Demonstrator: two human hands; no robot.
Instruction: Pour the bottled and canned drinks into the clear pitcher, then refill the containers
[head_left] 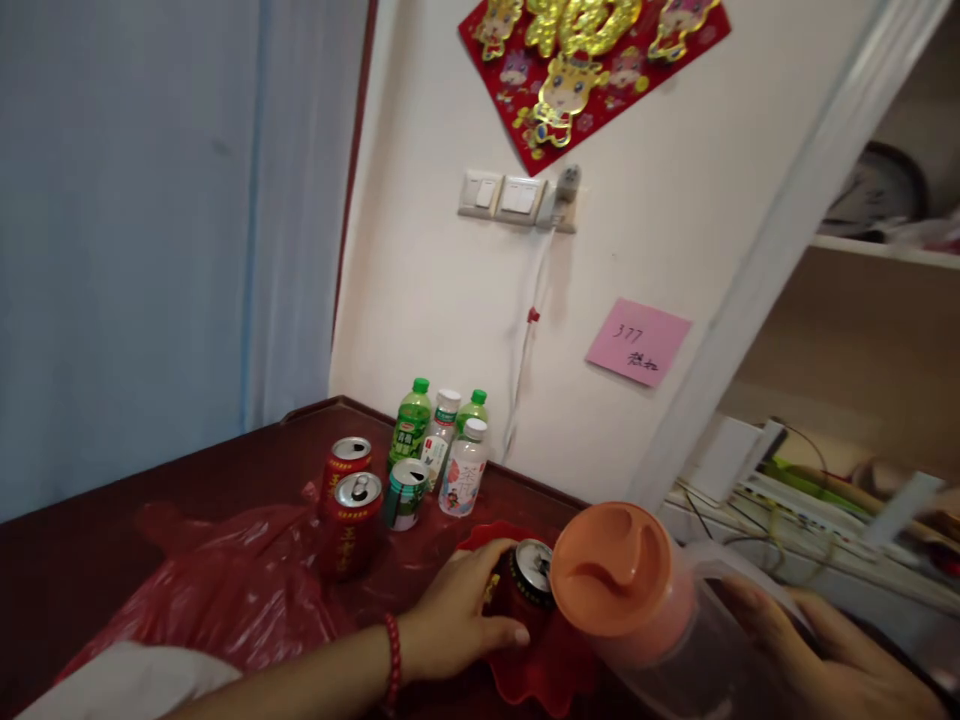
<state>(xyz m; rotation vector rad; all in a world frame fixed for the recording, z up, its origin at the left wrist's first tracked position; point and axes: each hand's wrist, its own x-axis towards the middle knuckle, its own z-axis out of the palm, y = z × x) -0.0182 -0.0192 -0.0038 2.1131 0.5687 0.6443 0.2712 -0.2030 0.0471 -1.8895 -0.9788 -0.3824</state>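
Observation:
My left hand [461,615], with a red bead bracelet on the wrist, is wrapped around a red can [523,590] that stands in a red dish [551,665]. My right hand [817,655] grips a clear plastic pitcher [679,640] with an orange lid [611,570], tilted toward the can. The pitcher's lid sits right beside the can's open top.
On the dark red table [225,480] stand two more red cans [351,515], a green-and-white can [405,493] and several small bottles [442,445] by the wall. A red plastic bag [225,585] lies at the left. Shelves [847,480] with clutter are at the right.

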